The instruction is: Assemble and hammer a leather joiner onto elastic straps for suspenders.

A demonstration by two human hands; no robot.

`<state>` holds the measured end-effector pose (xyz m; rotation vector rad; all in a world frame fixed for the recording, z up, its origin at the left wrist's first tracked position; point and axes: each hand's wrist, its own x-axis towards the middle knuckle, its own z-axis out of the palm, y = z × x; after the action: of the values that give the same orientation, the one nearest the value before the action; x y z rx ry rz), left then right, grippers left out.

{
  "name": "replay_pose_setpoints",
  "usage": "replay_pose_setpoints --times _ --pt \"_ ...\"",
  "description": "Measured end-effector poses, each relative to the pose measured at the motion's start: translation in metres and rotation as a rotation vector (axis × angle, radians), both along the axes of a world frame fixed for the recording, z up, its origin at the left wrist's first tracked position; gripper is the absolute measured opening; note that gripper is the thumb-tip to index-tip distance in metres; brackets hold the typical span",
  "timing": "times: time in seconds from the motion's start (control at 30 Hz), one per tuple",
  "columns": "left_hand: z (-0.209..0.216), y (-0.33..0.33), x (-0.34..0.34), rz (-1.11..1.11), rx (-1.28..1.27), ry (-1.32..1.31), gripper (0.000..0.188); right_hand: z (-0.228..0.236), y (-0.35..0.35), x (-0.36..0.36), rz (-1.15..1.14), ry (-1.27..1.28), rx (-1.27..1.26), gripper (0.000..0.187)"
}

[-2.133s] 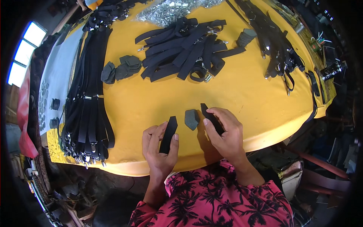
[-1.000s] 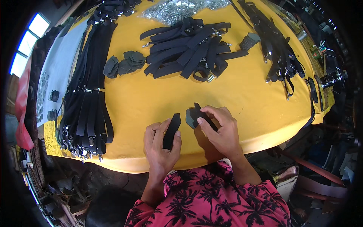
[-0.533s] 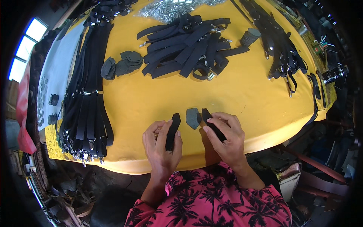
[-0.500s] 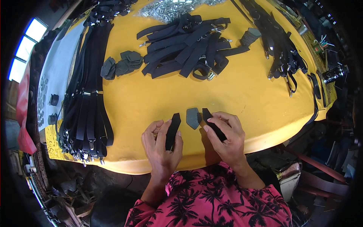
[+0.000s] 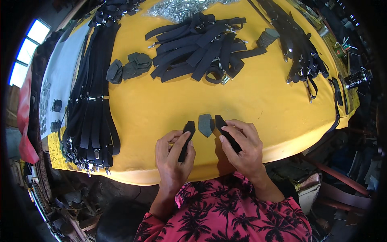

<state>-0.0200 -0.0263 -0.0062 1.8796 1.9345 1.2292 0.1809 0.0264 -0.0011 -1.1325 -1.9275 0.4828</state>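
Here in the middle, one small grey-green five-sided piece [image 5: 205, 125] lies flat on the yellow-covered bench [image 5: 169, 101], between the hands and touched by neither. At its right edge we see a darker patch; piece or shadow, we can't tell. Our left hand [image 5: 173, 157] pinches a black pointed strip [image 5: 190, 127] between thumb and fingers, tip up, and our right hand [image 5: 246, 147] pinches a second pointed strip [image 5: 219, 121], leaning left toward the five-sided piece.

We judge this to be a handling step, a strip held ready on either side; the next move seems to call for a level, careful lining-up over that piece without nudging it.

For space, a broad yellow stretch runs from our fingers up to the strap pile [image 5: 201, 48], with grey stacks [image 5: 137, 65] at its left and another stack [image 5: 267, 38] at its right. Long straps [image 5: 94, 88] bound us on the left, hanging straps [image 5: 296, 48] far right. The bench's rounded front edge curves close below our wrists, so backward room is short.
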Motion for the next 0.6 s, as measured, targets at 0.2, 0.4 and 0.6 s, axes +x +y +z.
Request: replay_pose_setpoints --times 0.2,0.4,0.6 --pt "0.0011 -0.0026 0.0039 -0.056 -0.033 0.042 0.034 -0.0007 -0.004 -0.0023 0.063 -0.039 0.005 0.031" --pt "0.0014 -0.0022 0.0043 -0.11 -0.067 0.059 0.036 0.0008 -0.0049 -0.0011 0.092 -0.082 -0.034 0.031" --pt "0.0008 -0.0019 0.0084 -0.122 -0.055 0.066 0.038 0.0005 -0.0037 -0.0011 0.136 -0.09 -0.039 0.031"
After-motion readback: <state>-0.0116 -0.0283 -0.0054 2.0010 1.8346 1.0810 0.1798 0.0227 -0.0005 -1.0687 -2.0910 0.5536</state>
